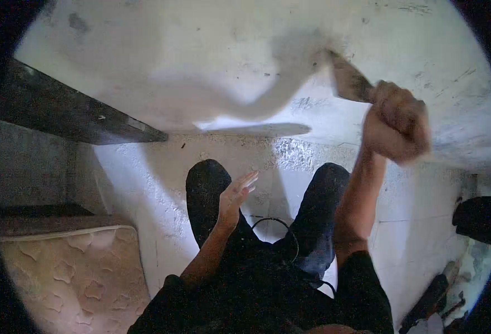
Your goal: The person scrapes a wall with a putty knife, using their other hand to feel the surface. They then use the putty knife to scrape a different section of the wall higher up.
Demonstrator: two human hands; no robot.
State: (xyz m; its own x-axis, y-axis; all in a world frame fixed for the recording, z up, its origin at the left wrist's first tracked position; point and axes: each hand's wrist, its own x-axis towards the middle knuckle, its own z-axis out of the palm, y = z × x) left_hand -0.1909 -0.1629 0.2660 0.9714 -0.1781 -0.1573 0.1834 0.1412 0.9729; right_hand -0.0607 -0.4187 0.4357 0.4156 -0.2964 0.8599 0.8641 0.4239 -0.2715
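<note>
My right hand is raised at the upper right, its fingers wrapped round the handle of a putty knife. The handle is hidden in my fist. The knife's broad blade points up and left, with its corner at or close to the pale wall; contact is hard to judge. Slight motion blur softens the hand and blade. Low in front of my body, my left hand hovers by my left knee, fingers stretched out with whitish dust on them, holding nothing.
A dark wooden board juts from the wall at left. Below it lies a patterned mattress. Whitish crumbs and dust cover the floor along the wall base. Dark objects stand at right. A black cable loops between my knees.
</note>
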